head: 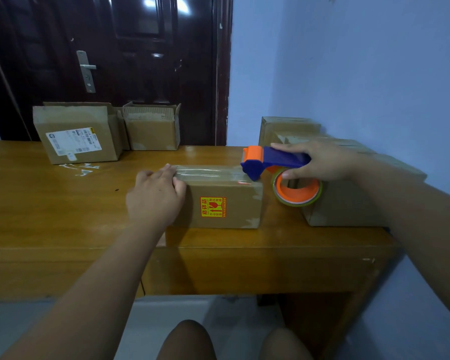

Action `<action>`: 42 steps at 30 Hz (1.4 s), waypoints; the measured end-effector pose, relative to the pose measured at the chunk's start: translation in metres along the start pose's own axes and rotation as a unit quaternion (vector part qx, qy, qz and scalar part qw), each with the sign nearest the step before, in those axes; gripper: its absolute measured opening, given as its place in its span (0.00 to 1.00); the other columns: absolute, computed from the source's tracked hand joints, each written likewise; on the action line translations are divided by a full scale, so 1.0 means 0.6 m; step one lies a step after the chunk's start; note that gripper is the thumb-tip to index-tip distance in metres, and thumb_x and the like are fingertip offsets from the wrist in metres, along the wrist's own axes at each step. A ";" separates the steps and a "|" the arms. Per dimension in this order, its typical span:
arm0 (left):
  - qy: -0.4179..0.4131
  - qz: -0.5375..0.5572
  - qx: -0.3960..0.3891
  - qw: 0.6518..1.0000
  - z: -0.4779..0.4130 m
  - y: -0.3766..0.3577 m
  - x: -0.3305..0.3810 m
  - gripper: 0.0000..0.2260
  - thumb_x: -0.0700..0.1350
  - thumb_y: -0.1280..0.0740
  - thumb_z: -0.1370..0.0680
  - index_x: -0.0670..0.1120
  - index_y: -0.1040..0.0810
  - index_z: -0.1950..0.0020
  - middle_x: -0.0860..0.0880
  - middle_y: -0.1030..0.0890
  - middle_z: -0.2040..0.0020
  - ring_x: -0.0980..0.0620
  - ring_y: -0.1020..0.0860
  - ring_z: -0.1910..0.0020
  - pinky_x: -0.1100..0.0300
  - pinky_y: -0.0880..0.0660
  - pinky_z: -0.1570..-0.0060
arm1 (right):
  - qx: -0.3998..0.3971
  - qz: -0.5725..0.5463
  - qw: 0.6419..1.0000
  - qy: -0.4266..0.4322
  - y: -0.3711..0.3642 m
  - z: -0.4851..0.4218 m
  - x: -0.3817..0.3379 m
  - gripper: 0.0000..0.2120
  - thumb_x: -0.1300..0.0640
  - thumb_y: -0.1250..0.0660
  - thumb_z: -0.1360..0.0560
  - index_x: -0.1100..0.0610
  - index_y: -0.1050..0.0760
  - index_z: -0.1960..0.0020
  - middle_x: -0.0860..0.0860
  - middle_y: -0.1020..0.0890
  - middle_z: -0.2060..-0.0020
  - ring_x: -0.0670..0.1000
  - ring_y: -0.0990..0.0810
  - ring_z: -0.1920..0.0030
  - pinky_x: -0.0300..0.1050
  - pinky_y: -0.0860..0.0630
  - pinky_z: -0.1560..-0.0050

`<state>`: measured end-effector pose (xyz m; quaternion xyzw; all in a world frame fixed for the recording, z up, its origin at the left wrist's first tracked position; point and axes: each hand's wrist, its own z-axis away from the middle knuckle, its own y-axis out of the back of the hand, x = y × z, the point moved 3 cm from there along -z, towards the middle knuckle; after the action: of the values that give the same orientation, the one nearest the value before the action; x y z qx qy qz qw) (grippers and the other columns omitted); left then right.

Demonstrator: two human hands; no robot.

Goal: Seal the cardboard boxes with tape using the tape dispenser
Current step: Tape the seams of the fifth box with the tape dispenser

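Left fingertips [168, 168]: bent over the top left edge of the small cardboard box [234, 203], bearing on the near end of the clear tape strip [208, 172]; thumb laid against the front face, so left hand [155, 197] gripping the box end and steadying it. Right fingers [283, 146]: wrapped round the blue handle of the tape dispenser [268, 161], forefinger stretched along its top, thumb underneath beside the orange tape roll [298, 192]; right hand [324, 162] clenched on the tool. Dispenser head: resting at the top right edge of the box, touching it, roll hanging just beyond the right end. Tape strip: laid along the box's long axis, left to right, from left fingertips to dispenser head, seemingly the full length of the top. Box: on the wooden table [50, 203] near its front edge, fragile sticker [213, 207] facing the camera. Coming move, as judged: down over the right end and a cut, directly under the right hand; left hand at the opposite end, fit only for bracing. Beyond: stacked cardboard boxes [348, 206] at the wall on the right, just beside the roll; labelled open box [78, 136] and second open box [151, 131] well apart at back left; tape scraps [82, 169] on the table before them; dark door [102, 48] behind.
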<state>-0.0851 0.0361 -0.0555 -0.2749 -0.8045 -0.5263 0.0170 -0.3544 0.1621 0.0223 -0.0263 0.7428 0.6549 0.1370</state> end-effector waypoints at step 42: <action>-0.292 -0.058 0.021 0.955 -0.044 -0.020 -0.023 0.35 0.68 0.58 0.23 0.47 0.22 0.37 0.47 0.19 0.41 0.47 0.20 0.44 0.52 0.23 0.52 | 0.119 -0.256 0.957 0.072 -0.138 -0.010 -0.034 0.31 0.47 0.35 0.24 0.30 0.50 0.30 0.34 0.30 0.38 0.30 0.27 0.47 0.26 0.31 0.51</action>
<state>-0.0860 0.0044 -0.0581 -0.3686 -0.8000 -0.4062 -0.2432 -0.3179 0.1417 -0.0523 -0.2462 0.7915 0.5014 0.2482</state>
